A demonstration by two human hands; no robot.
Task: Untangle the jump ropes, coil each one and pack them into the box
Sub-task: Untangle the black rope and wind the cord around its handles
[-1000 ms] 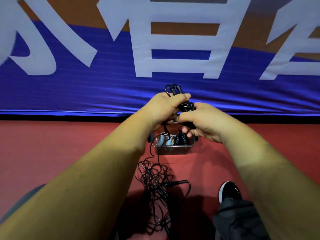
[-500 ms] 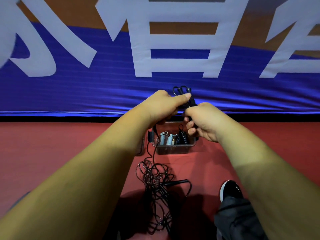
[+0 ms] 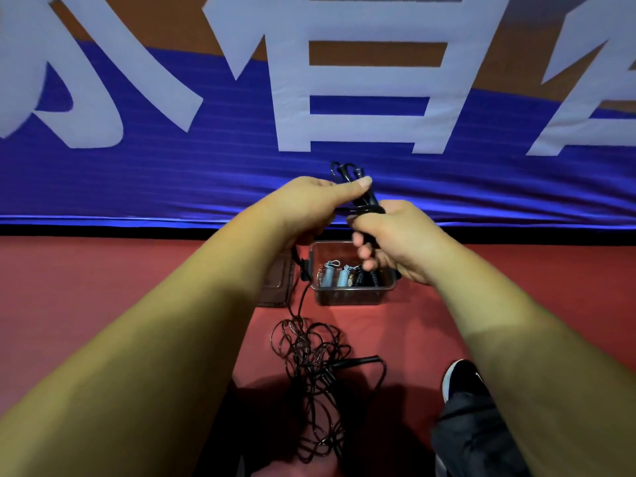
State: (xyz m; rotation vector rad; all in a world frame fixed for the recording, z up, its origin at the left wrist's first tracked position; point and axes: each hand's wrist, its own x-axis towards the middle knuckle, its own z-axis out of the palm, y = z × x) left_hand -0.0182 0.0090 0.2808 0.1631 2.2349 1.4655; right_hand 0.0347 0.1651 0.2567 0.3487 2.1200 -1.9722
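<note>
Left hand (image 3: 309, 208) and right hand (image 3: 399, 242) both grip the coiled black rope (image 3: 365, 201), roughly upright; I see the box (image 3: 351, 295) just below my right.

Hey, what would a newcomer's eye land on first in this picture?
The left hand and right hand, at mid-frame, both grip a coiled black jump rope. Behind them hangs a huge blue banner with white characters. Below, a black rope tangle lies on the red floor in front of a clear box.
</note>
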